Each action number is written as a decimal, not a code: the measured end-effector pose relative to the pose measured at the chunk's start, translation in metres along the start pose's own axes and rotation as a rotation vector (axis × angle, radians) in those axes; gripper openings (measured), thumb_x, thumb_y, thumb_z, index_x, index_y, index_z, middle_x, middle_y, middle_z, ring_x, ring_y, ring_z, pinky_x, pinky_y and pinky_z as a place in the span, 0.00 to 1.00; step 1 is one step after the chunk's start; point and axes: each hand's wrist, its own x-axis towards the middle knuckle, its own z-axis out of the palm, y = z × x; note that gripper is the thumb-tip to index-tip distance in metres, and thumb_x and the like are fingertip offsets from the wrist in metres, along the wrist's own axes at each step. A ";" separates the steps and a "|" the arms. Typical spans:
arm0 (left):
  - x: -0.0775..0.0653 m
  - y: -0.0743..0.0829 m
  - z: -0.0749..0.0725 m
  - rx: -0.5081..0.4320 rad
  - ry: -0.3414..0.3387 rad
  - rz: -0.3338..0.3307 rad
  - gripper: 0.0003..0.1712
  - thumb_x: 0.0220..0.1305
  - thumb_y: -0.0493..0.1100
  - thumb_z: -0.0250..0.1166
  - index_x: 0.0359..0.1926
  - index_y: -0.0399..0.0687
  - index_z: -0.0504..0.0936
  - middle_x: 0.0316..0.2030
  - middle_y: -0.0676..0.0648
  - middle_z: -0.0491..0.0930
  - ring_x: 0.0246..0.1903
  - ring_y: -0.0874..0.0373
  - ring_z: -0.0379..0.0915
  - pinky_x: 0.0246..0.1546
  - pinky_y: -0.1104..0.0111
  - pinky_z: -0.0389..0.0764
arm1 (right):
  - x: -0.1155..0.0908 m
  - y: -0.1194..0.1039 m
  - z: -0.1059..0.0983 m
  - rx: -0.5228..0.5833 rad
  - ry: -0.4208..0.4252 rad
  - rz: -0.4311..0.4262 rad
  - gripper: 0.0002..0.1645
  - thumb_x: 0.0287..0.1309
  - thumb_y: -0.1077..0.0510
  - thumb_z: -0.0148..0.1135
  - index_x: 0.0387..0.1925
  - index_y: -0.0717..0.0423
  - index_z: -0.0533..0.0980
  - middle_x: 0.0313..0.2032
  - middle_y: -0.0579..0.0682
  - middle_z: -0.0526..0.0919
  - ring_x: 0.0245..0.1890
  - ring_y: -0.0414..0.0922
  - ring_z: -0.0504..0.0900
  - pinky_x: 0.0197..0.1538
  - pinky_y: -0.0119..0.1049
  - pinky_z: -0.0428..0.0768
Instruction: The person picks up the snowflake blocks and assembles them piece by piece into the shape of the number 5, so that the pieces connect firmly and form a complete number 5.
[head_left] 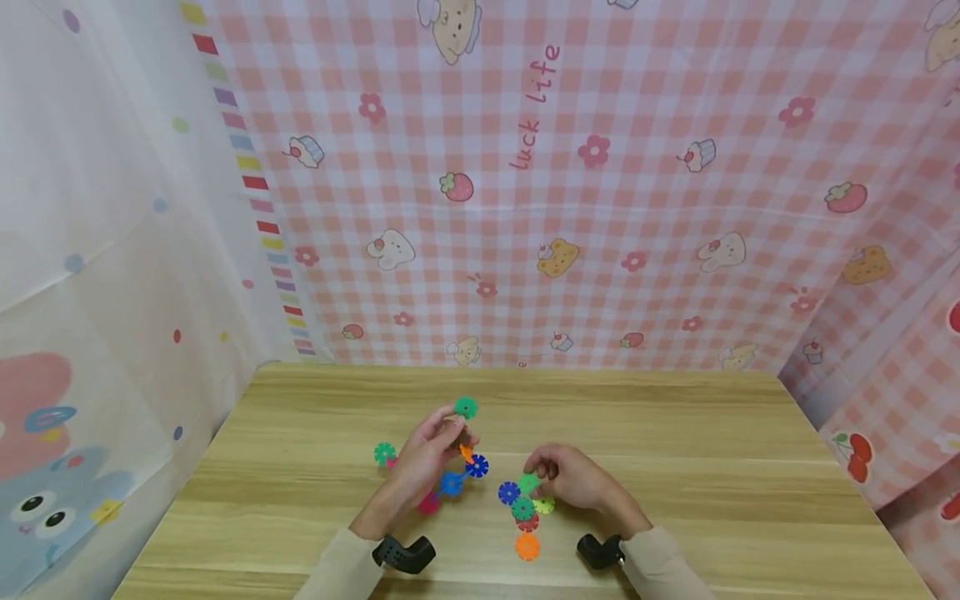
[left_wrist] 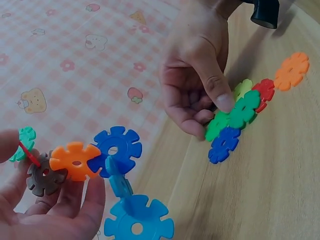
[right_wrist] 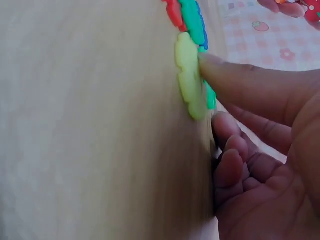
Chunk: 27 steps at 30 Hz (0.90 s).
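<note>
My left hand (head_left: 422, 460) grips a chain of joined notched plastic discs. In the left wrist view the chain shows a green disc (left_wrist: 26, 142), an edge-on red disc (left_wrist: 29, 154), a brown disc (left_wrist: 45, 182), an orange disc (left_wrist: 75, 167), a dark blue disc (left_wrist: 117, 150) and a light blue disc (left_wrist: 132, 217). My right hand (head_left: 577, 481) pinches a light green disc (head_left: 529, 482) beside loose discs on the table. Close to its thumb lie a yellow disc (right_wrist: 187, 75), a darker green disc (head_left: 522, 509) and a dark blue disc (head_left: 509, 492).
A red disc (head_left: 528, 522) and an orange disc (head_left: 527, 547) lie nearer me on the wooden table (head_left: 675, 417). Left of my left hand is another green disc (head_left: 385, 453). A pink disc (head_left: 429, 504) shows below that forearm. A checked curtain (head_left: 525, 208) hangs behind the table.
</note>
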 end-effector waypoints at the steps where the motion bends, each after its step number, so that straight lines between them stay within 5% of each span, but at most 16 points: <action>1: 0.000 0.000 0.000 -0.006 -0.002 0.000 0.17 0.78 0.45 0.51 0.59 0.40 0.69 0.40 0.48 0.77 0.45 0.55 0.79 0.57 0.61 0.77 | 0.000 0.000 0.000 -0.007 0.002 0.000 0.14 0.51 0.65 0.73 0.39 0.57 0.79 0.32 0.50 0.74 0.33 0.44 0.69 0.36 0.31 0.68; 13: 0.000 -0.006 0.005 -0.096 0.002 0.029 0.10 0.76 0.45 0.54 0.51 0.44 0.72 0.40 0.45 0.78 0.40 0.57 0.80 0.51 0.64 0.80 | 0.003 -0.001 0.004 0.017 0.092 -0.018 0.11 0.54 0.73 0.63 0.36 0.58 0.74 0.30 0.50 0.76 0.33 0.44 0.73 0.36 0.30 0.73; 19: -0.001 -0.006 0.011 -0.117 0.052 0.009 0.10 0.78 0.43 0.51 0.49 0.42 0.73 0.38 0.47 0.78 0.39 0.55 0.81 0.48 0.63 0.81 | 0.004 -0.009 0.000 0.136 0.141 -0.017 0.14 0.57 0.75 0.55 0.40 0.57 0.76 0.33 0.50 0.79 0.31 0.43 0.76 0.32 0.30 0.77; 27: 0.000 -0.007 0.016 -0.097 0.106 -0.035 0.06 0.75 0.40 0.54 0.43 0.41 0.74 0.41 0.44 0.77 0.42 0.48 0.81 0.50 0.55 0.82 | 0.010 -0.042 -0.006 0.255 0.289 -0.130 0.10 0.62 0.72 0.60 0.43 0.60 0.79 0.35 0.56 0.85 0.36 0.57 0.85 0.42 0.48 0.85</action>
